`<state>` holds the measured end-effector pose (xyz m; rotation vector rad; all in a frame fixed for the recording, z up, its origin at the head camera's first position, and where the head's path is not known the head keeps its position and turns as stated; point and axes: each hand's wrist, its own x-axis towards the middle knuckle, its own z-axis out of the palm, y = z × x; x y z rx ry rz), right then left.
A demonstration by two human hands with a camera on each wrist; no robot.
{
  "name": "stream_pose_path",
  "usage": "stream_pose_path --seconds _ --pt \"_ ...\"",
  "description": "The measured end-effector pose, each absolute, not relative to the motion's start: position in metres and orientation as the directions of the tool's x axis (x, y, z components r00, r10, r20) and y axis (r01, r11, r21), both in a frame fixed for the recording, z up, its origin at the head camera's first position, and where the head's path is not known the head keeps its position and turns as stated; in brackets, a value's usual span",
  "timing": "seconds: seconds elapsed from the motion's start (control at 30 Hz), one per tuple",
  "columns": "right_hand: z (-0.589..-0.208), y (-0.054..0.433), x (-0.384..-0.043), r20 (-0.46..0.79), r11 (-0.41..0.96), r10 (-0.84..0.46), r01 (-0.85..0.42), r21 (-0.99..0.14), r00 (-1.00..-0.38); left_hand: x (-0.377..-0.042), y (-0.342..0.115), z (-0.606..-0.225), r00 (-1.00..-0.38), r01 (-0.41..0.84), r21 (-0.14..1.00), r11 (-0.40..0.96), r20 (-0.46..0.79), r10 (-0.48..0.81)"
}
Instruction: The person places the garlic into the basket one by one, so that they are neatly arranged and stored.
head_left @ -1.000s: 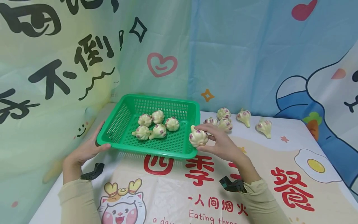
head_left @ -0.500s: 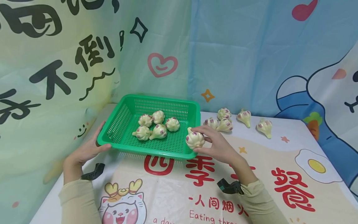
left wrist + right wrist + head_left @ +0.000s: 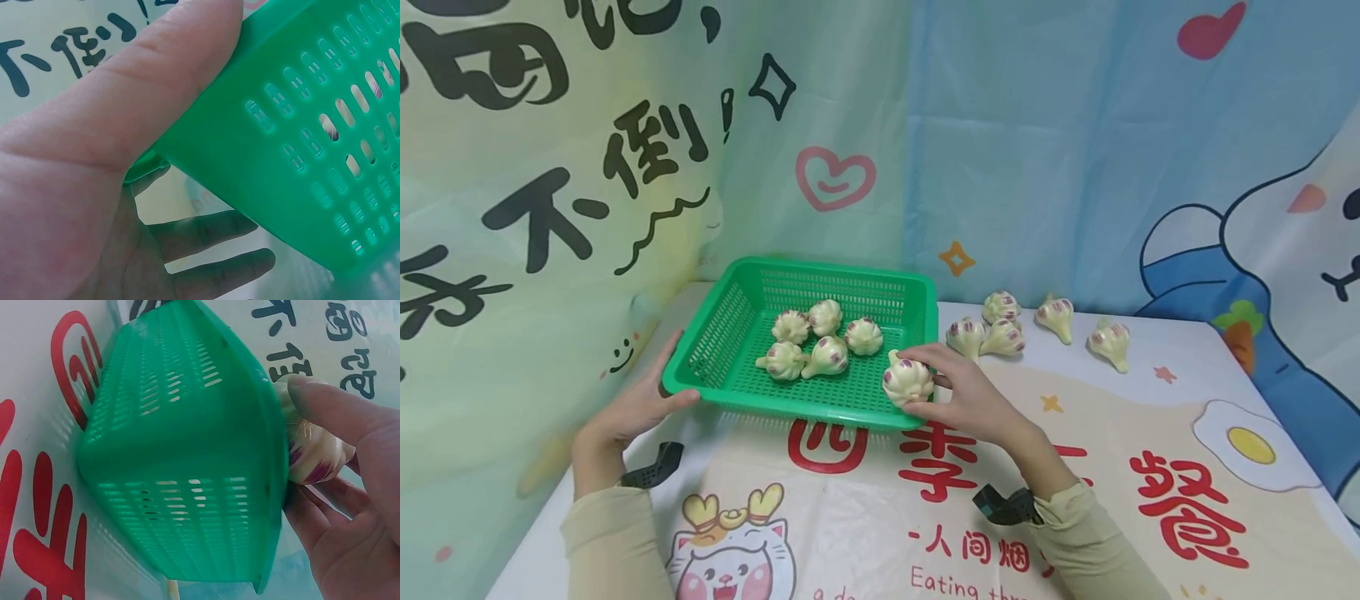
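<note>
Garlic bulb [image 3: 907, 385] within curled right fingers [image 3: 934, 356], basket [image 3: 797, 407] apparently in grip of left fingers [image 3: 225, 273].

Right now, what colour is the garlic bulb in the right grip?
Creamy white with purple patches; the head view shows most of the garlic bulb.

Basket [image 3: 797, 407], garlic bulbs [image 3: 1003, 338] on tabletop [image 3: 1097, 421].

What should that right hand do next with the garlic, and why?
Probably lower the held garlic bulb into the green basket and let go: the right hand holds it above the near right corner, the five other bulbs lie further left with bare floor beside them, and the left hand grips the basket's left end.
</note>
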<state>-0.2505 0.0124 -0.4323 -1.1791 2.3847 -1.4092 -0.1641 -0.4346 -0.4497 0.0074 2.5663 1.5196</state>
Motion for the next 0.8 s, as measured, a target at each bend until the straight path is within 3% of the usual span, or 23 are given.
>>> stream_pose_path --seconds 0.33,0.8 --pt "-0.425 0.000 -0.256 0.242 0.404 -0.728 -0.687 -0.604 -0.641 -0.164 -0.435 -0.451 -0.989 -0.074 0.861 0.503 -0.130 0.077" --pt "-0.409 -0.024 -0.291 0.079 0.403 -0.777 -0.590 -0.700 -0.624 -0.163 -0.434 -0.450 -0.988 -0.085 0.855 0.512 -0.138 0.065"
